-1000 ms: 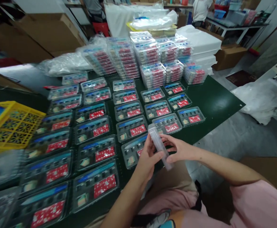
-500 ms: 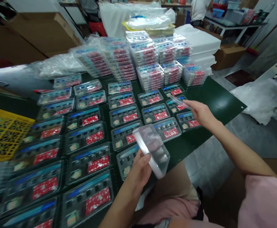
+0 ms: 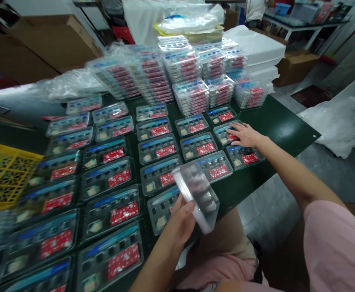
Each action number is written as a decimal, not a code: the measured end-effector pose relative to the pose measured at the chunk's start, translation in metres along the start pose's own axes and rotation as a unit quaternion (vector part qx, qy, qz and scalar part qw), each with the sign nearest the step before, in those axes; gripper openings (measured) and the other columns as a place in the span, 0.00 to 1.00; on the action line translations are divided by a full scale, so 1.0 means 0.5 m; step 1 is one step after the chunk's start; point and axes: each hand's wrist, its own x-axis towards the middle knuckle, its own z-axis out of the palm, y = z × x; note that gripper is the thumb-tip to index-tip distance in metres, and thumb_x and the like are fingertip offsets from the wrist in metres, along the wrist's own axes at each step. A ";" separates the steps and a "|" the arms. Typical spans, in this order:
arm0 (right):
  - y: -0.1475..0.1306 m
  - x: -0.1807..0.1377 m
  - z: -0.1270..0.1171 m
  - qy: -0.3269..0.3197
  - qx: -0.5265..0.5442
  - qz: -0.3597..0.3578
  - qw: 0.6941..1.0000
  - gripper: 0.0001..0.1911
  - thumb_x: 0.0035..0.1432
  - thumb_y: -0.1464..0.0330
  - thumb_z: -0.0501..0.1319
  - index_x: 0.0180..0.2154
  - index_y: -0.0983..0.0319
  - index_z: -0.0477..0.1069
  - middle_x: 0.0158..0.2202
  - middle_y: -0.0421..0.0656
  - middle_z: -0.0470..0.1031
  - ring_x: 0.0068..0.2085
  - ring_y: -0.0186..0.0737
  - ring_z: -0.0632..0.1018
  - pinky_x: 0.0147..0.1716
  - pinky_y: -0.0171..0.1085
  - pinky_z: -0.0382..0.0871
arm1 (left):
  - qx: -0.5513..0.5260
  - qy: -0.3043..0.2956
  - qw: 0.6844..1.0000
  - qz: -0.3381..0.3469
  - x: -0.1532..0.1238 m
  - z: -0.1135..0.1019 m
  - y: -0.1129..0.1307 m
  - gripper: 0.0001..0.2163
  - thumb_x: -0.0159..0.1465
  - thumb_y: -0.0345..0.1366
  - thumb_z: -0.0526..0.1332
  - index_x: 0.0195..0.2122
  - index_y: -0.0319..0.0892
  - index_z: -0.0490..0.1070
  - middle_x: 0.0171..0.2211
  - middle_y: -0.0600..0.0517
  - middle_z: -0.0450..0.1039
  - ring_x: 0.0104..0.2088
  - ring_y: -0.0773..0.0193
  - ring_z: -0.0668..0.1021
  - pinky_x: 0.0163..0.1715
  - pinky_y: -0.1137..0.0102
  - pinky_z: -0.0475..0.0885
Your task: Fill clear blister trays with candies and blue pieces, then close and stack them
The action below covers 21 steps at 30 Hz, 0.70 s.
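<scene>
We curl our left hand (image 3: 180, 221) around clear lids (image 3: 197, 194), tilted at the table's (image 3: 287, 121) near edge, long axis running far left to near right. Our right hand (image 3: 246, 136) spreads open over 1 filled tray (image 3: 220, 134); red cards' (image 3: 124, 258) marks are unreadable.

The right hand (image 3: 246, 136) has lowered its tilted clear plastic lid (image 3: 222, 129) onto a filled compartment tray (image 3: 220, 137) — fingers now spread on top.

Left hand (image 3: 181, 219) curled in grip, right hand (image 3: 244, 135) palm-down, right arm (image 3: 295, 178) outstretched
</scene>
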 end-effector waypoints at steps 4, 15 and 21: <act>0.001 0.002 0.008 -0.030 0.051 0.009 0.998 0.33 0.65 0.50 0.53 0.65 0.59 0.59 0.69 0.55 0.52 0.68 0.60 0.55 0.62 0.62 0.51 | -0.005 -0.003 1.000 0.002 0.000 0.005 -0.004 0.34 0.50 0.44 0.72 0.59 0.48 0.66 0.50 0.46 0.76 0.53 0.45 0.76 0.54 0.53 0.70; -0.203 -0.029 -0.076 0.070 0.397 0.022 0.915 0.32 0.65 0.56 0.56 0.67 0.55 0.54 0.69 0.50 0.55 0.67 0.52 0.60 0.63 0.57 0.55 | 0.030 0.043 0.996 0.079 0.030 0.027 -0.002 0.32 0.51 0.42 0.72 0.58 0.50 0.67 0.51 0.48 0.74 0.55 0.50 0.74 0.56 0.56 0.68; -0.381 -0.086 -0.117 -0.140 0.629 -0.062 0.762 0.51 0.51 0.54 0.69 0.69 0.54 0.45 0.65 0.50 0.61 0.63 0.51 0.66 0.58 0.50 0.65 | 0.095 0.092 0.983 0.129 0.036 0.037 0.001 0.35 0.50 0.41 0.73 0.60 0.54 0.64 0.53 0.49 0.72 0.58 0.52 0.71 0.57 0.60 0.67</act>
